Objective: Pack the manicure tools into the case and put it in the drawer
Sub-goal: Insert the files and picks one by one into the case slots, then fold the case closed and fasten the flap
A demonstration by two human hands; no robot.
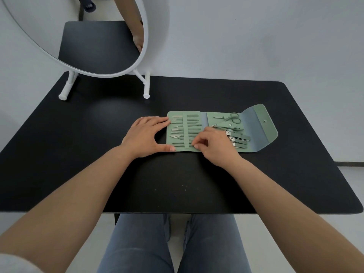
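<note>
A green manicure case (260,127) lies unfolded on the black table (98,154), its snap flap spread to the right. Several green-handled tools (187,125) sit in a row under a strap in the left panel. Small scissors (233,118) and other tools fill the right panel. My left hand (146,136) rests flat on the table against the case's left edge, with straight fingers and the thumb at the near corner. My right hand (213,145) lies over the case's middle, its fingertips pinching a tool's handle end near the bottom of the left row.
A round white-framed mirror (146,46) on a white stand (146,89) stands at the table's back left. A pale wall lies behind the table. My legs in jeans (173,243) show below the near table edge. No drawer is in view.
</note>
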